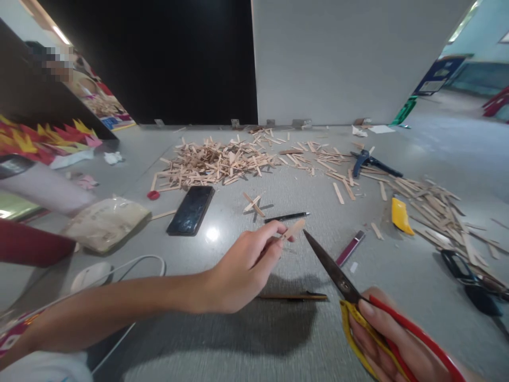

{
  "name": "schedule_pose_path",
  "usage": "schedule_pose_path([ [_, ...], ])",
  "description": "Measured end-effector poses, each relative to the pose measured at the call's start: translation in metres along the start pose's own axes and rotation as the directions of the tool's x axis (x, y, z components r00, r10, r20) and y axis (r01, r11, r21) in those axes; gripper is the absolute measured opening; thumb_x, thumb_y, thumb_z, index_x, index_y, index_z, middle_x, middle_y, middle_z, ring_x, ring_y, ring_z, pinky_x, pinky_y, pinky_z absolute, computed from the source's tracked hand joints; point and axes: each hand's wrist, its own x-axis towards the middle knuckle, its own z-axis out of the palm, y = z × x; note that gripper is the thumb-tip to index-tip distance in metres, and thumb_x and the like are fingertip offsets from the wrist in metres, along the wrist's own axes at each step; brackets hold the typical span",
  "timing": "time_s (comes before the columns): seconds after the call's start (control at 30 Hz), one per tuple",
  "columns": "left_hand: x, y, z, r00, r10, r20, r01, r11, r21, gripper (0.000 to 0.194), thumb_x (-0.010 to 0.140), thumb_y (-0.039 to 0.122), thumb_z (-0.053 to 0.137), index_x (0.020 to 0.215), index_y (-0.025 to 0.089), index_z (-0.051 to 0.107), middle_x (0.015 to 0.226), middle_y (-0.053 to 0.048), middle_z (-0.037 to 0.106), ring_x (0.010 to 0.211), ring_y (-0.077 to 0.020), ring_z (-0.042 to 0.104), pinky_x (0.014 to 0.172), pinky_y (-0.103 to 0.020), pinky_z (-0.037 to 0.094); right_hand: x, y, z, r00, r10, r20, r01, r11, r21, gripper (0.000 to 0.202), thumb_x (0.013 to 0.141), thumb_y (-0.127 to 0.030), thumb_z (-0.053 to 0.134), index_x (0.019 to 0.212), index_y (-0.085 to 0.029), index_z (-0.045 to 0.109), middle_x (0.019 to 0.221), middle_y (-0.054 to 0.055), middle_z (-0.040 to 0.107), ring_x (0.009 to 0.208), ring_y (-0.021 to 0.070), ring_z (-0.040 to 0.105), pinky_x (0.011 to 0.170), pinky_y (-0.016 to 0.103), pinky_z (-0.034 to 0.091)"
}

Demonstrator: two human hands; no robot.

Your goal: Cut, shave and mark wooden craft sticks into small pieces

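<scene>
My left hand (246, 260) pinches a short piece of wooden stick (294, 230) between thumb and fingers, its rounded end pointing up and right. In my right hand (393, 334) is a pair of scissors (334, 270) with red and yellow handles; the blades look closed, and their tip lies just right of the stick piece, apart from it. Beyond my left hand lie a black pen (287, 217) and a few crossed stick pieces (254, 204). Under the hands, a brown pen-like item (296, 297) rests on the table.
A heap of cut sticks (218, 162) spreads along the back. At left are a phone (191, 210), a plastic packet (107, 223) and a white charger (92, 276). On the right lie dark blue pliers-like cutters (362, 162), a yellow piece (401, 215), long sticks (437, 207) and glasses (457, 265).
</scene>
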Motion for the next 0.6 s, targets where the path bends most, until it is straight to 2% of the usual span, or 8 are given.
schedule_pose_path([
  [0.13,-0.002,-0.001,0.001,1.0,0.02,-0.016,-0.02,1.0,0.018,0.032,0.108,0.03,0.041,0.124,0.013,0.064,0.063,0.008,0.049,0.054,-0.0117,0.042,0.052,-0.024,0.032,-0.007,-0.006,0.005,0.999,-0.04,-0.013,0.041,0.997,0.06,0.079,0.071,-0.097,0.072,0.072,-0.023,0.045,0.055,-0.009,0.049,0.04,0.0018,0.039,0.041,0.014,0.036],
  [0.23,-0.001,-0.002,0.002,0.998,0.038,-0.059,-0.037,0.999,0.023,0.039,0.108,0.032,0.043,0.126,0.011,0.07,0.068,0.004,0.056,0.057,-0.012,0.044,0.054,-0.024,0.035,-0.006,-0.003,0.004,0.996,-0.089,0.021,0.087,0.994,0.068,0.075,0.078,-0.093,0.071,0.073,-0.022,0.048,0.059,-0.008,0.051,0.041,0.0014,0.039,0.042,0.014,0.036],
  [0.33,-0.001,-0.001,0.002,0.993,-0.011,-0.118,0.013,1.0,0.02,0.045,0.108,0.036,0.044,0.131,0.012,0.074,0.068,0.003,0.055,0.056,-0.0125,0.041,0.053,-0.025,0.034,-0.003,0.006,-0.003,0.984,-0.158,0.081,0.155,0.987,0.039,0.07,0.088,-0.089,0.065,0.075,-0.021,0.05,0.059,-0.008,0.05,0.043,0.0026,0.04,0.044,0.014,0.039],
  [0.47,-0.002,0.002,0.001,0.988,-0.084,-0.13,0.08,0.996,-0.039,0.042,0.108,0.038,0.043,0.121,0.014,0.076,0.065,0.004,0.048,0.057,-0.0139,0.042,0.052,-0.025,0.034,0.001,0.021,-0.012,0.98,-0.178,0.094,0.177,0.984,0.015,0.066,0.094,-0.086,0.059,0.079,-0.022,0.051,0.059,-0.007,0.05,0.046,0.0055,0.041,0.045,0.016,0.043],
  [0.6,-0.002,0.006,0.0,0.99,-0.096,-0.101,0.089,0.994,-0.071,0.027,0.105,0.033,0.046,0.108,0.019,0.069,0.066,0.005,0.046,0.057,-0.0136,0.042,0.053,-0.025,0.034,0.003,0.029,-0.015,0.984,-0.164,0.073,0.165,0.986,-0.006,0.065,0.095,-0.087,0.057,0.082,-0.023,0.052,0.061,-0.007,0.05,0.045,0.0058,0.04,0.044,0.018,0.042],
])
